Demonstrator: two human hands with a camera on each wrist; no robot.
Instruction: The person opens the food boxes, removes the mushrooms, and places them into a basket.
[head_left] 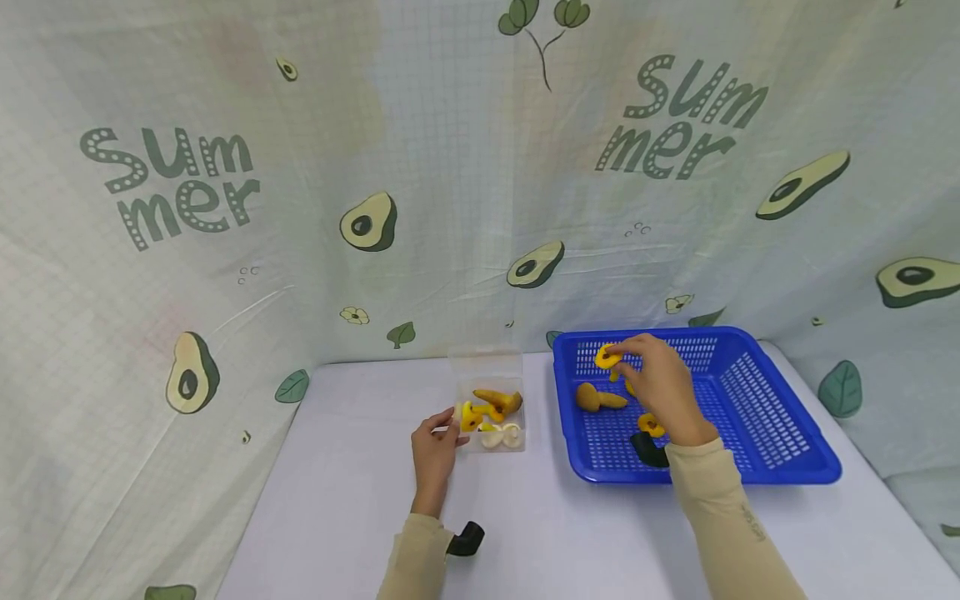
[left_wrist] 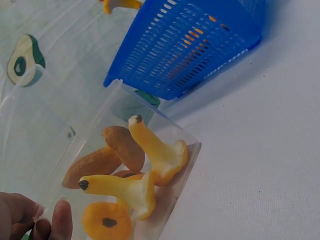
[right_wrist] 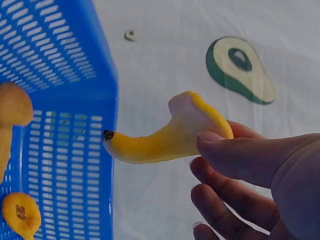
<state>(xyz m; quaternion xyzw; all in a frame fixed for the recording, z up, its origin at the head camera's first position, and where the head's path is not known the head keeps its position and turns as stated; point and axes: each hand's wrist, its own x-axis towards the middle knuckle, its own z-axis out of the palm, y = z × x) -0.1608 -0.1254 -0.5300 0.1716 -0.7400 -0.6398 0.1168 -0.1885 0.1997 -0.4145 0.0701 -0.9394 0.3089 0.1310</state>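
Note:
My right hand pinches a yellow toy mushroom by its cap between thumb and fingers, above the left part of the blue basket. Its stem, dark at the tip, points away from the hand. My left hand grips the left edge of a clear plastic box, thumb and fingers at the rim. Inside the box lie a brown mushroom, several yellow mushrooms and whitish pieces. A brown mushroom and a yellow mushroom lie in the basket.
The box's clear lid stands raised at its back. A patterned curtain hangs behind the white table. Black wrist mounts stick out beside both sleeves; the right one hides part of the basket.

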